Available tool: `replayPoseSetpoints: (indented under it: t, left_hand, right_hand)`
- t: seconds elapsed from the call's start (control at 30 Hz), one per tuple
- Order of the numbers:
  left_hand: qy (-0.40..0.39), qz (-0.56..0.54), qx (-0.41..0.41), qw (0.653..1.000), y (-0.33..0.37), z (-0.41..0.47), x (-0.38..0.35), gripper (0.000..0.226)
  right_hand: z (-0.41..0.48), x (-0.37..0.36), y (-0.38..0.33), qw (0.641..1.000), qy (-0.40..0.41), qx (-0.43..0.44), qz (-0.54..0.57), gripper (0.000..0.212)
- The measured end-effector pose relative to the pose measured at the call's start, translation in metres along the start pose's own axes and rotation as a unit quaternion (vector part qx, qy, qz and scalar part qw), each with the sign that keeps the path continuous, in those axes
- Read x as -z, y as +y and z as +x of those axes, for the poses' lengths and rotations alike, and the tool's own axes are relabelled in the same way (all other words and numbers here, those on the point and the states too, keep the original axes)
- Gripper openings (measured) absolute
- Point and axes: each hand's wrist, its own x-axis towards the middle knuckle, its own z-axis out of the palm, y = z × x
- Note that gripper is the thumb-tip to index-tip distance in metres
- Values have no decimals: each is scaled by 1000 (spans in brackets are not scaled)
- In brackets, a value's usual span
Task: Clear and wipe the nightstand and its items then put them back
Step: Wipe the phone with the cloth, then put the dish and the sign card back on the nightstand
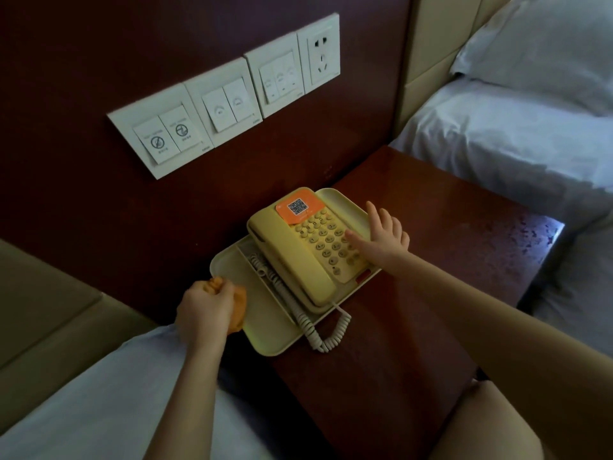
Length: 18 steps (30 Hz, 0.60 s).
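Note:
A cream telephone (pixel 300 257) with an orange QR sticker sits on a pale plastic tray (pixel 265 323) at the back left of the dark wooden nightstand (pixel 431 260). Its coiled cord (pixel 318 330) hangs over the tray's front edge. My right hand (pixel 381 240) is spread with straight fingers over the right side of the keypad. My left hand (pixel 205 313) grips a bunched orange cloth (pixel 238 310) at the tray's left edge.
A dark wall panel behind the nightstand carries a row of light switches (pixel 225 107) and a socket (pixel 320 53). A white bed with a pillow (pixel 530 127) lies to the right. Another white bed edge (pixel 116 393) is at the lower left.

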Motion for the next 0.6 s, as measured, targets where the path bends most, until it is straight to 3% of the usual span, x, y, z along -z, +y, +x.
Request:
replayPoseSetpoints:
  t: [0.17,0.2,0.27,0.37,0.47,0.53,0.6]
  left_hand:
    - [6,-163,-71,984,38,-16,13,24]
    - [-8,-203,-85,975,49,-23,14,20]
    - [-42,-264,-109,957,68,-42,13,15]
    - [-109,-309,-149,933,90,-75,10,18]
    - [-193,-327,-172,909,107,-110,0,18]
    - [-242,-324,-180,897,117,-136,-8,7]
    - [-292,-334,-188,876,126,-163,-14,7]
  right_hand:
    - [-41,12,-15,994,89,55,19,66]
    - [-52,15,-21,993,86,65,46,57]
    - [-80,20,-33,982,5,64,178,42]
    - [-118,25,-43,919,-165,26,358,50]
    - [-140,31,-35,794,-269,-45,543,68]
    - [-154,41,-22,727,-277,-59,625,73]
    - [-170,51,-2,695,-239,-68,675,68]
